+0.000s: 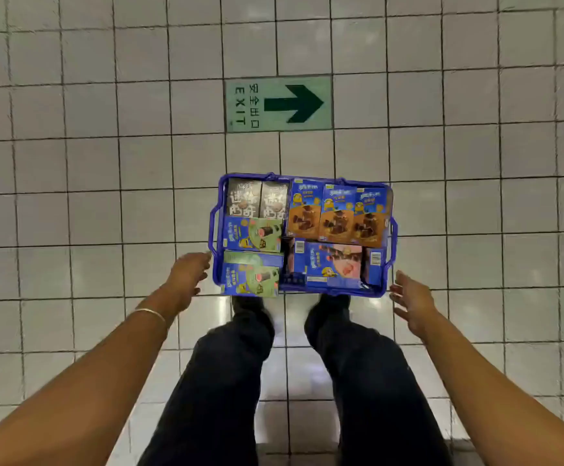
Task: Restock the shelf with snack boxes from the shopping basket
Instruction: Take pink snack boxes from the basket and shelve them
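1. The blue shopping basket [386,290] stands on the tiled floor [72,213], just in front of the person's shoes, and it is full of snack boxes in flat rows. No shelf is in view.
2. The left hand [186,275] is open and holds nothing; its fingertips are just beside the basket's left side handle [212,230], and I cannot tell if they touch it. The right hand [412,302] is also open and empty, near the basket's right near corner, apart from it.
3. If only one side is lifted first, the basket may tilt and the boxes would slide to the low side.
4. The green box [252,275] at the basket's near left corner sits over the rim, so it could fall out at a quick lift.
5. The hands are not level along the basket, so an uneven grip may twist it.
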A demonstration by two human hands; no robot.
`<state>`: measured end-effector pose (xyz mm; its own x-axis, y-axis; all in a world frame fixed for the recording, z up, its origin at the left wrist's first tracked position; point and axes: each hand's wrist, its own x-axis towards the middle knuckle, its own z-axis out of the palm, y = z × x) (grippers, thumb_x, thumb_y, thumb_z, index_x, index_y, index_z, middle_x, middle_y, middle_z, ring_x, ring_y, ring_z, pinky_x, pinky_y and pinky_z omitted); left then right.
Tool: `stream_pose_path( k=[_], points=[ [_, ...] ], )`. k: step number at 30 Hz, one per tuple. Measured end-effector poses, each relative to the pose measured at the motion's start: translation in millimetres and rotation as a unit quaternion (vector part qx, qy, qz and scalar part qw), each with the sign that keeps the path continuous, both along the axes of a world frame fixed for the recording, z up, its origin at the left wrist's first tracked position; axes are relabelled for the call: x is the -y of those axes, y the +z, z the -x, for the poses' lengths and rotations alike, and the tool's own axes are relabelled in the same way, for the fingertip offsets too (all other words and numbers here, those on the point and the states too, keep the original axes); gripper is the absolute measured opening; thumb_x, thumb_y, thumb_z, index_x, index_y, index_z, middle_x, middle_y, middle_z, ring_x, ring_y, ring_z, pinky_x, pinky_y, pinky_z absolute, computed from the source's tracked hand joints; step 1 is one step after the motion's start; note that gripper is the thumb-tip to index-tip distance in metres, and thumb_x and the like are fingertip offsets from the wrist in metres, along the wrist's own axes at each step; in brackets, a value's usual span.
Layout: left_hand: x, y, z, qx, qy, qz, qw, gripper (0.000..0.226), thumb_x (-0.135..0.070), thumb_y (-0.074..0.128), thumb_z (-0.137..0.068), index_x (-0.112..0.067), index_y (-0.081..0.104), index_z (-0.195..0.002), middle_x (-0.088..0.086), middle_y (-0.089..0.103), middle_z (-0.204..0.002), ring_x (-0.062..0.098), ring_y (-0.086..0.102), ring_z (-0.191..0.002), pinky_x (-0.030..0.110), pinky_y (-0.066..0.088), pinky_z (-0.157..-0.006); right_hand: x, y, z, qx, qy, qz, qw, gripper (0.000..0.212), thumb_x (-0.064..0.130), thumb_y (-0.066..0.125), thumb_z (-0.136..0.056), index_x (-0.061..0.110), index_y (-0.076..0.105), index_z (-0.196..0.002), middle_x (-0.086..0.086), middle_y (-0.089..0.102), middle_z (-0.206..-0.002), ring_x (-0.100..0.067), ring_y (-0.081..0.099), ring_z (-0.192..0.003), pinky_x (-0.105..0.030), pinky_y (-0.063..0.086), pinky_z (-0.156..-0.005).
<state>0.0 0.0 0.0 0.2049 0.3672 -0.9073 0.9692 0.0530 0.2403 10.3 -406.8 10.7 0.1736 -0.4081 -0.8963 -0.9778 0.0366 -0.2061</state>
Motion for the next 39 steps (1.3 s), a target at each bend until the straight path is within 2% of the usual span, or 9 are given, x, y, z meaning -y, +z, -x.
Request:
stream_pose_path(
  k=[4, 7, 11, 14, 19, 27, 30, 35, 39],
  points=[
    [-3.0, -87.3, -22.9, 0.05, 0.049, -0.052, 0.996, 0.069, -0.045, 0.059, -0.105, -0.018, 0.031, -0.162, 0.012, 0.051, -0.154, 0.027, 0.054, -0.122, 0.042, 0.041, -0.095, -2.0, -87.5, -28.5, 0.074, -0.006, 0.079, 0.994, 0.033, 0.027, 0.057, -0.101, -0.002, 0.058, -0.118, -0.025, 0.064, -0.119, -0.04, 0.066, -0.105, -0.044, 0.054, -0.085],
    [-4.2, -142.1, -25.3, 0.061, 0.077, -0.032, 0.995, 0.061, -0.056, 0.053, -0.105, -0.012, 0.053, -0.147, 0.017, 0.061, -0.143, 0.026, 0.065, -0.1, 0.036, 0.049, -0.085, 4.5, -142.7, -35.7, 0.079, -0.053, 0.104, 0.99, 0.06, 0.04, 0.06, -0.097, -0.001, 0.047, -0.138, -0.023, 0.061, -0.127, -0.038, 0.065, -0.11, -0.049, 0.054, -0.095],
    [-4.8, -175.0, -20.4, 0.088, 0.113, -0.007, 0.99, 0.065, -0.063, 0.066, -0.094, -0.002, 0.073, -0.116, 0.021, 0.076, -0.117, 0.043, 0.073, -0.109, 0.059, 0.056, -0.101, 13.9, -176.0, -40.7, 0.097, -0.09, 0.078, 0.988, 0.035, 0.045, 0.064, -0.093, 0.013, 0.064, -0.079, -0.011, 0.068, -0.09, -0.026, 0.064, -0.073, -0.041, 0.054, -0.078],
    [-5.3, -180.0, -16.6, 0.112, 0.15, -0.031, 0.982, 0.054, -0.061, 0.075, -0.087, -0.009, 0.073, -0.101, 0.017, 0.079, -0.108, 0.04, 0.075, -0.103, 0.059, 0.058, -0.099, 20.4, -183.4, -36.7, 0.122, -0.101, 0.057, 0.986, 0.03, 0.044, 0.068, -0.081, 0.016, 0.063, -0.072, -0.009, 0.068, -0.083, -0.032, 0.065, -0.085, -0.053, 0.054, -0.094],
    [-9.9, -170.6, -13.9, 0.111, 0.168, -0.015, 0.979, 0.061, -0.07, 0.077, -0.079, -0.011, 0.072, -0.097, 0.015, 0.08, -0.104, 0.041, 0.076, -0.103, 0.06, 0.057, -0.1, 13.8, -167.2, -35.4, 0.126, -0.133, 0.013, 0.983, 0.045, 0.05, 0.068, -0.078, 0.012, 0.072, -0.102, -0.016, 0.075, -0.109, -0.04, 0.071, -0.102, -0.059, 0.054, -0.098],
    [-42.7, -53.4, -6.4, 0.102, 0.211, -0.037, 0.972, 0.051, -0.062, 0.079, -0.083, -0.013, 0.068, -0.087, 0.007, 0.082, -0.087, 0.032, 0.079, -0.088, 0.056, 0.061, -0.095, -32.5, -31.1, -53.3, 0.135, -0.129, -0.01, 0.982, 0.02, 0.025, 0.056, -0.093, 0.013, 0.065, -0.106, -0.012, 0.068, -0.104, -0.03, 0.066, -0.083, -0.04, 0.055, -0.081],
    [-68.2, 22.1, -11.6, 0.101, 0.226, -0.027, 0.968, 0.061, -0.063, 0.079, -0.083, -0.006, 0.073, -0.102, 0.01, 0.081, -0.094, 0.035, 0.078, -0.093, 0.057, 0.06, -0.096, -61.3, 52.6, -70.4, 0.143, -0.107, 0.007, 0.984, 0.017, 0.022, 0.061, -0.09, 0.011, 0.068, -0.1, -0.006, 0.074, -0.088, -0.026, 0.069, -0.074, -0.036, 0.058, -0.074],
    [-116.7, 160.1, -38.2, 0.128, 0.244, -0.028, 0.961, 0.052, -0.061, 0.079, -0.084, -0.012, 0.071, -0.097, 0.011, 0.081, -0.102, 0.035, 0.077, -0.102, 0.056, 0.06, -0.097, -117.1, 187.7, -102.9, 0.16, -0.093, 0.009, 0.983, 0.019, 0.019, 0.055, -0.093, 0.008, 0.066, -0.104, -0.01, 0.071, -0.092, -0.031, 0.065, -0.088, -0.039, 0.055, -0.081],
    [-154.6, 246.9, -67.0, 0.159, 0.244, -0.041, 0.956, 0.056, -0.058, 0.08, -0.084, -0.009, 0.071, -0.11, 0.01, 0.081, -0.103, 0.032, 0.078, -0.1, 0.053, 0.062, -0.093, -154.7, 258.3, -132.0, 0.178, -0.087, -0.023, 0.98, 0.033, 0.018, 0.052, -0.093, 0.004, 0.065, -0.12, -0.016, 0.068, -0.118, -0.034, 0.065, -0.108, -0.046, 0.053, -0.101]
  ],
)
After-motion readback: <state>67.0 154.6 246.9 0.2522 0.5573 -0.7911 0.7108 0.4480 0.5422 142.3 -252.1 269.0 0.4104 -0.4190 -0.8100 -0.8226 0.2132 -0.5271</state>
